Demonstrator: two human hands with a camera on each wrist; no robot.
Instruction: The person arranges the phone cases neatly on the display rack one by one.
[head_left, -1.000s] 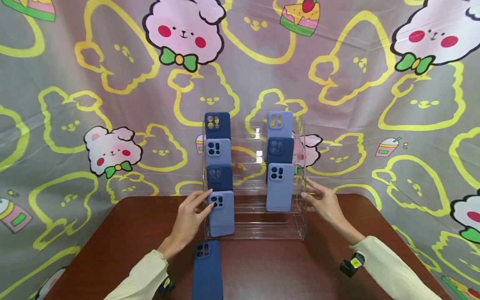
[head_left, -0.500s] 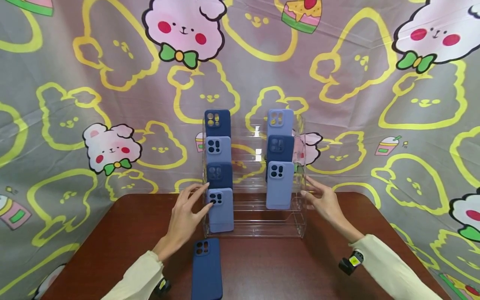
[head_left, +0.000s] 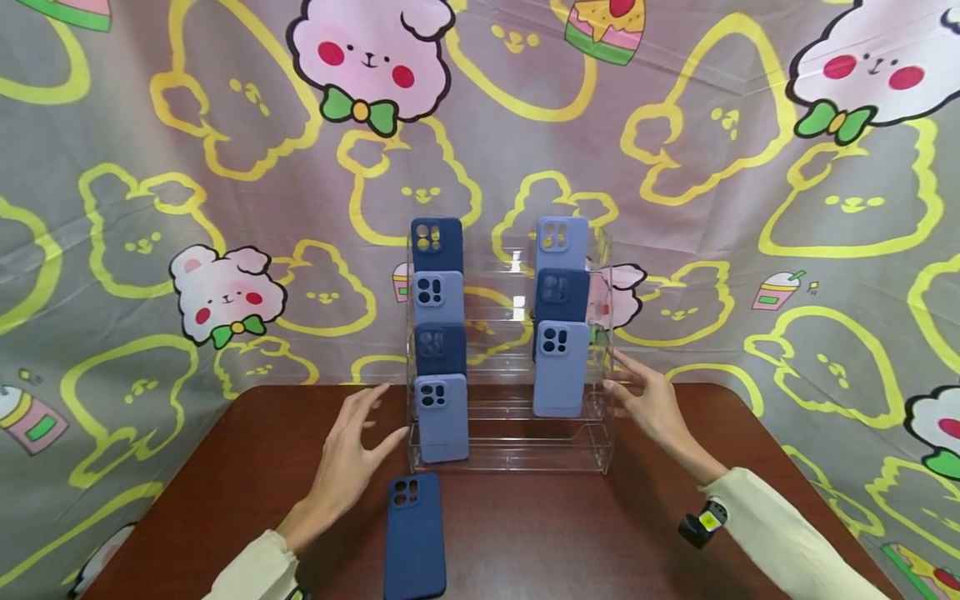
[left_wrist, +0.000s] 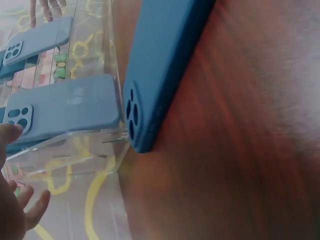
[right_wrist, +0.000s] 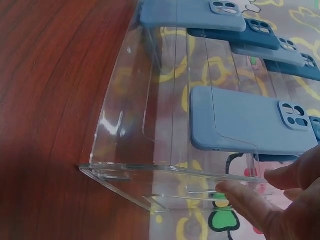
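A clear acrylic display rack (head_left: 501, 457) stands on the table, holding phone cases in a left and a right column. At the bottom of the left column leans a light blue phone case (head_left: 442, 421). My left hand (head_left: 347, 454) is off to the rack's left, fingers spread and holding nothing. My right hand (head_left: 651, 408) holds the rack's right side panel between thumb and fingers; the exact contact is partly hidden. In the right column, the lowest phone case (head_left: 559, 375) is light blue. A dark blue phone case (head_left: 415, 537) lies on the table before the rack.
The brown table (head_left: 562, 533) reaches back to a patterned cloth (head_left: 480, 100) hanging behind the rack. Higher in the rack sit dark and light blue cases, among them a dark one (head_left: 437, 242) at top left and a light one (head_left: 562, 242) at top right.
My left hand has let go of the lowest light blue case in the left column and drawn back to the left. That case sits straighter now. My right hand has stayed in place.
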